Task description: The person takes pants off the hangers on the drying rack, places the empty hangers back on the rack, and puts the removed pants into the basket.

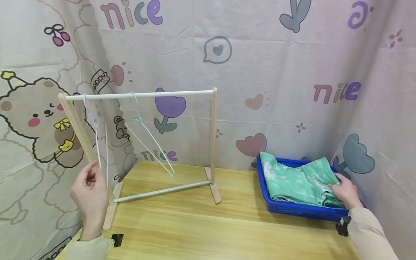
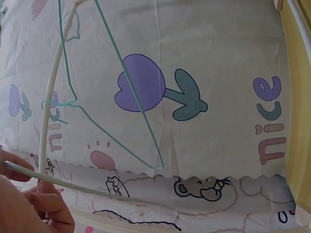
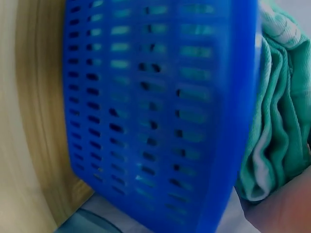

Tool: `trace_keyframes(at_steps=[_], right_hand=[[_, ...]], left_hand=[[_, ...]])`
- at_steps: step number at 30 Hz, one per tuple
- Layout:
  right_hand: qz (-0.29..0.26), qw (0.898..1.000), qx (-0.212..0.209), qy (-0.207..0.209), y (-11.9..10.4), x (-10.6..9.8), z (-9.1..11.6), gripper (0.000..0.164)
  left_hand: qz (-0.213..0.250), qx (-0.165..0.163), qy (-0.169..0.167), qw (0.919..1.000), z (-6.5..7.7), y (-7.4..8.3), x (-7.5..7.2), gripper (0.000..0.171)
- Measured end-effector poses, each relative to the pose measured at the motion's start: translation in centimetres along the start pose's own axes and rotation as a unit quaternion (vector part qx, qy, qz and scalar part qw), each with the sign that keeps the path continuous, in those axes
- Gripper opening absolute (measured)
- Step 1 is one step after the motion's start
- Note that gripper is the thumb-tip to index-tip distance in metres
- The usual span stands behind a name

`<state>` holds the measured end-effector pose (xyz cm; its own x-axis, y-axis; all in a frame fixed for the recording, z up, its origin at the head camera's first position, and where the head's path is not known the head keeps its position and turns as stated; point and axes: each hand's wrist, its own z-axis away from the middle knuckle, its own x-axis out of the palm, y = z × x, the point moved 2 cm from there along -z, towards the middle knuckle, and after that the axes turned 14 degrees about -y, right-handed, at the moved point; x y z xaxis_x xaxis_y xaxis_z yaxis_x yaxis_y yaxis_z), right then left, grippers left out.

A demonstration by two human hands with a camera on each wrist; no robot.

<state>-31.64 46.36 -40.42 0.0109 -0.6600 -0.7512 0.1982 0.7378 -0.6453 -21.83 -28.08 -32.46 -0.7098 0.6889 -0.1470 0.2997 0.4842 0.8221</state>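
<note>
At the left of the head view, my left hand [image 1: 91,195] pinches the lower end of a white hanger [image 1: 106,151], which hangs by its hook from the rack's top rail. In the left wrist view the fingers [image 2: 51,204] close around its wire. A pale teal hanger [image 1: 156,141] hangs further along the rail, bare. My right hand [image 1: 346,189] grips the right edge of a folded green-and-white tie-dye garment [image 1: 292,180] lying in a blue basket [image 1: 292,211]. The right wrist view shows the garment's stacked folds [image 3: 272,126] beside the hand; the fingers underneath are hidden.
The wooden rack [image 1: 212,137] stands on the left half of the wood-grain table [image 1: 227,231], its lower bar [image 1: 162,191] just above the surface. A printed curtain [image 1: 276,72] hangs behind and on both sides. The basket sits at the table's right.
</note>
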Motion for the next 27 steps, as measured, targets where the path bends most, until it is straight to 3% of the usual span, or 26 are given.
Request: trace_keyframes(at_steps=[8,16,27], right_hand=[[0.104,0.995,0.007,-0.003,0.6,-0.2,0.4,0.069],[0.153,0.986,0.005,-0.071,1.2,0.5,-0.3,0.118],[0.197,0.979,-0.034,-0.025,2.2,1.7,-0.4,0.119]], left_hand=[[0.006,-0.015,-0.014,0.9998,0.3,-0.1,0.1,0.029],[-0.002,-0.003,-0.006,1.0000,0.9,-0.7,0.5,0.029],[-0.007,0.000,-0.011,0.9999,1.6,-0.7,0.9,0.031]])
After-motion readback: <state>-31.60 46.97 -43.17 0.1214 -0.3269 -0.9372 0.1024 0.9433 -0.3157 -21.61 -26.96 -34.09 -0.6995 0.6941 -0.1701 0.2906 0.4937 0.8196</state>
